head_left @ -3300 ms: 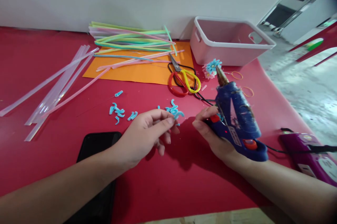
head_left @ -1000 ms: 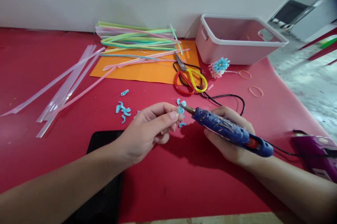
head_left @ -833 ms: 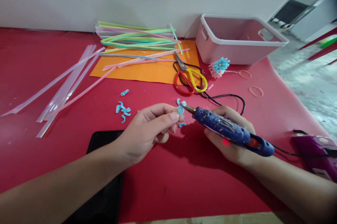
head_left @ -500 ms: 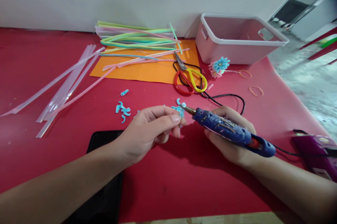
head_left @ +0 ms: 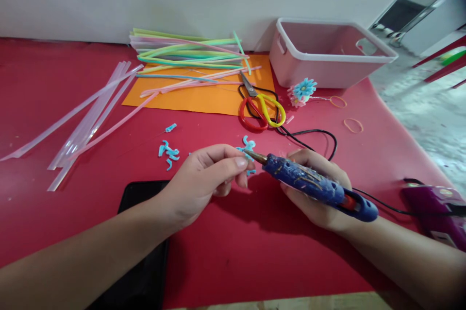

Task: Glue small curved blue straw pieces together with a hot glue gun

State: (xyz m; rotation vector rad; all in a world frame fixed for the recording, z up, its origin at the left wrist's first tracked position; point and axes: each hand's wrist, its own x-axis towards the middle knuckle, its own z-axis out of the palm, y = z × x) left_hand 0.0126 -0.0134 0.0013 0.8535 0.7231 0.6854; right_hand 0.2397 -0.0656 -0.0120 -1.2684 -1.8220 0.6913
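Observation:
My right hand is wrapped round a dark blue hot glue gun, stained with old glue. Its brass nozzle points left and sits right at the fingertips of my left hand. Those fingers are closed in a pinch; what they hold is too small and hidden to make out. Just behind the fingertips, small curled light-blue pieces lie on the red table. Another little pile of blue pieces is to the left of my left hand, with a small blue piece on a thin wire above it.
Scissors and colourful strips rest on an orange sheet. A pink basket stands behind a blue-and-pink flower. Clear strips are at left, a black phone-like slab under my left arm, a purple box at right.
The glue gun has moved slightly left, bringing its nozzle to my left fingertips. My left hand stays in its pinch, almost unmoved.

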